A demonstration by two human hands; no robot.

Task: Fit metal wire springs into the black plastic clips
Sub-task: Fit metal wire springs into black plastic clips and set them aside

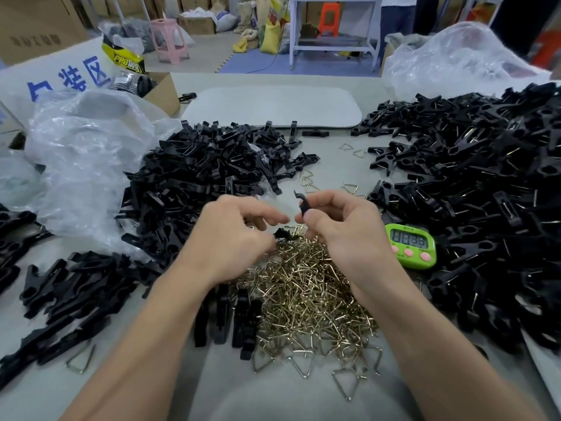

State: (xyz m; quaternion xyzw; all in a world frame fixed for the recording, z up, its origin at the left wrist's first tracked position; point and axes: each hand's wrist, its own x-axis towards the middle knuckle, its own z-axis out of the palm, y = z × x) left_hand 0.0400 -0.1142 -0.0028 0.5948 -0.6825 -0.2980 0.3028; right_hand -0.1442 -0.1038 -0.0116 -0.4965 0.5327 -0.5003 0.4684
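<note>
The grey table (328, 165) is taken up mostly by stock: a broad heap of black clips (473, 189), with wire already showing in many of them, is spread along the right side, and a second heap of bare clip parts (206, 177) is banked left of centre against a crumpled plastic bag (91, 153). Between them, nearest the person, a pile of brass-coloured wire springs (309, 293) is laid, each bent into a small triangle. Both hands are held just above the far edge of that pile. By the right hand (343, 229) a single black clip piece (302, 205) is pinched upright between thumb and forefinger, the other fingers being curled in behind it. The left hand (233, 235) is carried with its fingers curled toward the right one; a small dark part (285, 233) is seen just at its fingertips, but whether it is gripped or merely lies on the springs cannot be told. A green timer (411, 246) is stood just right of the right hand. The step in hand is judged to be the readying of clip parts before a spring is fitted, no spring being seen in either hand. For the next move, a second part would need to be aligned with the held piece, and one spring drawn singly from the tangled pile, where neighbours may be dragged up with it
</note>
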